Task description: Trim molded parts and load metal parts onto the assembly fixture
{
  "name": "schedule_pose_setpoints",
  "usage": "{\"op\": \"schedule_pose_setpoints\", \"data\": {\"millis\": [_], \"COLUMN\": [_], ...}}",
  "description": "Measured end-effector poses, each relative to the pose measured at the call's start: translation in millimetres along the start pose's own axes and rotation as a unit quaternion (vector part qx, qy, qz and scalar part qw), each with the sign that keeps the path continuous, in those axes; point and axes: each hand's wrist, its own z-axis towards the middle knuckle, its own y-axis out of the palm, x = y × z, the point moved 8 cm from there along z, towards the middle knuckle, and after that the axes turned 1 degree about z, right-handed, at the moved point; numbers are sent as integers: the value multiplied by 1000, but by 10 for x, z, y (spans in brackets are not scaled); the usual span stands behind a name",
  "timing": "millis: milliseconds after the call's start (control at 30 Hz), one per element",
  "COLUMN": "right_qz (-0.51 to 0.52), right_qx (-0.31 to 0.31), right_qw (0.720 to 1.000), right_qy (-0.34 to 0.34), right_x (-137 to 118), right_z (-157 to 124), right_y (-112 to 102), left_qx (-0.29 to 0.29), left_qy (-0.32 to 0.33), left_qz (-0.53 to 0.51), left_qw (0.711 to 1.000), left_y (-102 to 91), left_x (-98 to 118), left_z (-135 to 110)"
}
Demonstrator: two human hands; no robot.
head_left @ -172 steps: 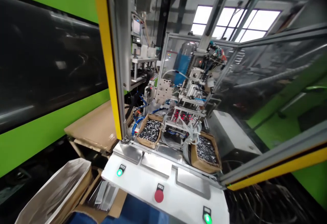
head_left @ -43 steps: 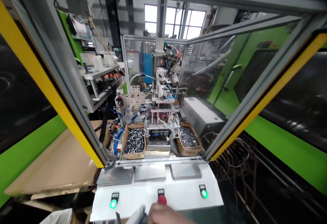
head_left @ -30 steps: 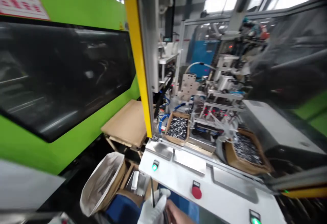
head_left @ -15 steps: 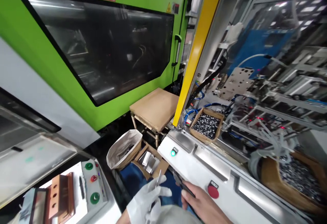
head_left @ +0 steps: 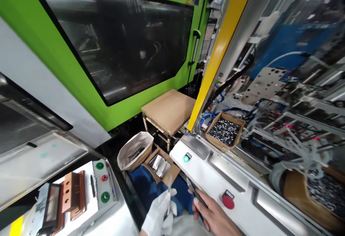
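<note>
We hold pliers (head_left: 199, 198) and a slim metal tool (head_left: 169, 187) before the white bench (head_left: 201, 170).
Our gloved left hand (head_left: 158, 211) has its fingers closed around the slim metal tool; our bare right hand (head_left: 212, 212) has its fingers clamped on the pliers. The pliers are near the bench's front edge, the slim metal tool farther away.

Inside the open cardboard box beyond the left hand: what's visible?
Shiny silvery pieces show inside the cardboard box. Anything beneath them is covered and can't be seen.

Glove (head_left: 156, 212): matt cloth. Pliers (head_left: 199, 198): smooth metal. Parts carton (head_left: 219, 143): matt cardboard. Machine window (head_left: 129, 45): glossy. Red button (head_left: 228, 201): smooth plastic.
</note>
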Motion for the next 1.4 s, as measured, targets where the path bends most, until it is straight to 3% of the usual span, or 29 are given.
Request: {"op": "schedule_pose_setpoints", "data": {"millis": [133,333,467,567,733,933,1067,1400], "right_qz": [-24,-130,-218,-261,-271,-264,-264,-258], "right_qx": [-19,-9,23,12,-40,-71,-88,-80], "right_qw": [1000,991,975,965,960,962,960,963], "right_qy": [-2,-45,-21,-40,-50,-14,-24,-26], "right_x": [-65,-289,-320,-389,-490,-487,-496,-421], "right_z": [-19,-63,-60,-39,-39,-56,-46,-95], "right_y": [25,-114,-239,-242,-180,-114,-60,-95], "left_qx": [-42,-113,-133,-138,-174,-175,-183,-198], "left_qy": [-16,-31,-53,-64,-82,-89,-85,-109], "left_qz": [-10,-9,22,41,59,117,125,156], "left_qw": [999,993,990,988,980,973,971,962], "left_y": [79,261,380,429,405,344,365,434], "left_x": [87,171,183,210,267,396,449,479], "left_z": [-31,-108,-206,-263,-291,-360,-398,-395]}}
